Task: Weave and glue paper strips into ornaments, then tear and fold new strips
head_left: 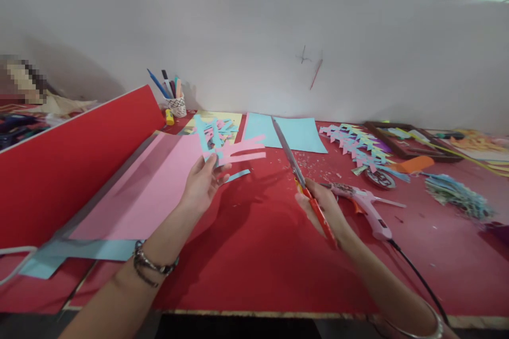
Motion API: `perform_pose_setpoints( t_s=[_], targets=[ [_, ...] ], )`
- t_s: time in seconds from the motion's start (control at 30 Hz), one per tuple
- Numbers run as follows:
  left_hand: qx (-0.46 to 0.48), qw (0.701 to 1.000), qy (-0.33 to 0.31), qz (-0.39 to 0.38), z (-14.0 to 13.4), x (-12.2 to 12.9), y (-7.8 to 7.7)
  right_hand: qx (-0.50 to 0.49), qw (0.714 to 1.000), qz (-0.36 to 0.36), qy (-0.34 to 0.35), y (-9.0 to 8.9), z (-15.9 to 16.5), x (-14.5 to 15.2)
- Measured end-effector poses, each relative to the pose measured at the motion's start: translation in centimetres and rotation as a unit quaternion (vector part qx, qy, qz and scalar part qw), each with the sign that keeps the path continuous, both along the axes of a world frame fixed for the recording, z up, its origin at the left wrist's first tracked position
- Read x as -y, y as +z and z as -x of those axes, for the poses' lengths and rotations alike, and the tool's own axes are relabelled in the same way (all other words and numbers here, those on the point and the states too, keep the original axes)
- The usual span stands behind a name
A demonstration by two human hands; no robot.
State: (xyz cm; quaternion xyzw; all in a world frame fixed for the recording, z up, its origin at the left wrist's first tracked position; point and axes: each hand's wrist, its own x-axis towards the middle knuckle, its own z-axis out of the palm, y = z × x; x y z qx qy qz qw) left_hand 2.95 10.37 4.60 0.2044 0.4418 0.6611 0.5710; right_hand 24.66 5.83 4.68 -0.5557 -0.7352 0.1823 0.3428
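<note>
Between its thumb and fingers, my left hand pinches several paper strips, pink and light blue, which fan out to the right and upward. My right hand is wrapped round the red handles of a pair of scissors. The long metal blades point up and away and look nearly closed; they are apart from the strips. A single blue paper strip lies on the red table just beyond my left fingers. Behind the held strips is a pile of cut pink and blue pieces.
A pink sheet lies at left beside a raised red board. A pen cup and a blue sheet are near the wall. Right of the scissors lie a pink glue gun, paper garlands and a bundle of fringed paper.
</note>
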Motion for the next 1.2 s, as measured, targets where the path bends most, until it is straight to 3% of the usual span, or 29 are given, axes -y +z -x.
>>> perform_pose_setpoints(
  t_s=[0.13,0.47,0.67,0.93,1.2],
  targets=[
    [0.037,0.999,-0.012,-0.018,-0.2,0.1,0.2,0.047,0.998,-0.038,0.032,0.1,0.3,0.4],
    [0.035,0.996,-0.068,-0.053,-0.3,0.3,0.4,0.144,0.988,-0.001,0.054,-0.2,1.1,1.5],
    [0.023,0.996,-0.076,-0.028,-0.7,0.7,0.7,0.187,0.982,0.018,-0.004,0.0,1.3,1.3],
    [-0.054,0.988,-0.062,-0.134,-0.7,0.4,-0.2,0.210,0.976,0.020,-0.046,0.2,1.0,0.9],
    [-0.197,0.965,-0.052,-0.164,0.0,0.4,-0.6,0.214,0.976,0.005,-0.051,0.0,0.8,0.8]
  ],
)
